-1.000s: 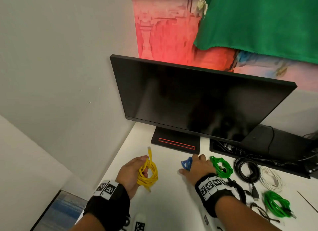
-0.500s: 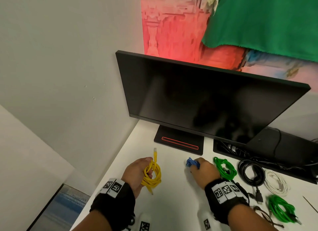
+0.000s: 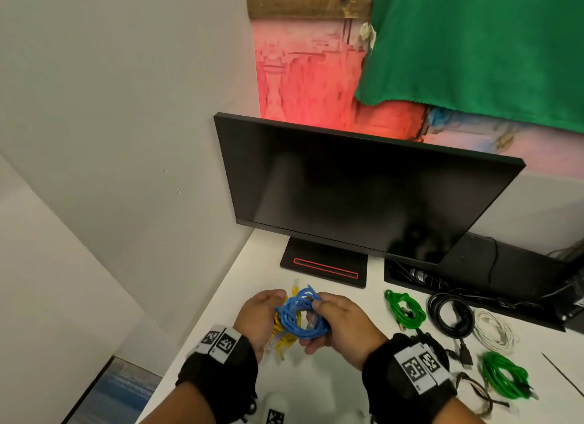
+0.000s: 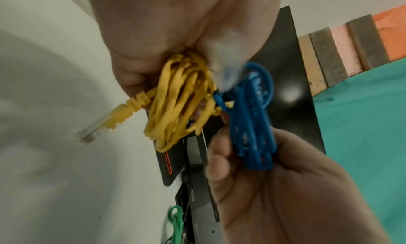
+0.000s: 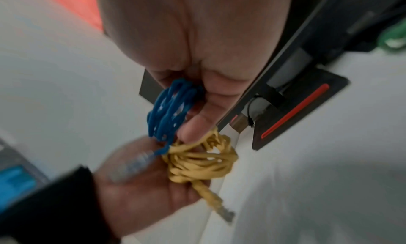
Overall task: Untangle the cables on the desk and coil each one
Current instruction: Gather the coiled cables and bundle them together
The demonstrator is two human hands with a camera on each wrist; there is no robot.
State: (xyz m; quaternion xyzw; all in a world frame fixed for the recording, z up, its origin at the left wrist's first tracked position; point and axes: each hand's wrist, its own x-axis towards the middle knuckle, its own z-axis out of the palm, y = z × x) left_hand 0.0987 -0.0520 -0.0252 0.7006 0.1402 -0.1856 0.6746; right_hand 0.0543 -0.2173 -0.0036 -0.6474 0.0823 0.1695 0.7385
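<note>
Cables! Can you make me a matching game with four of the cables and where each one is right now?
Things:
1. yellow cable
2. blue cable
3. black cable
4. white cable

Places:
A. on the desk, between a green coil and the white coil
B. held in the right hand
C. on the desk, to the right of the black coil
D. held in the left hand

Pairs: 1-D, 2-B, 3-A, 4-C

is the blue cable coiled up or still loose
Coiled. The blue cable is bunched in tight loops gripped by the right hand, held against the yellow cable in the left hand.
</note>
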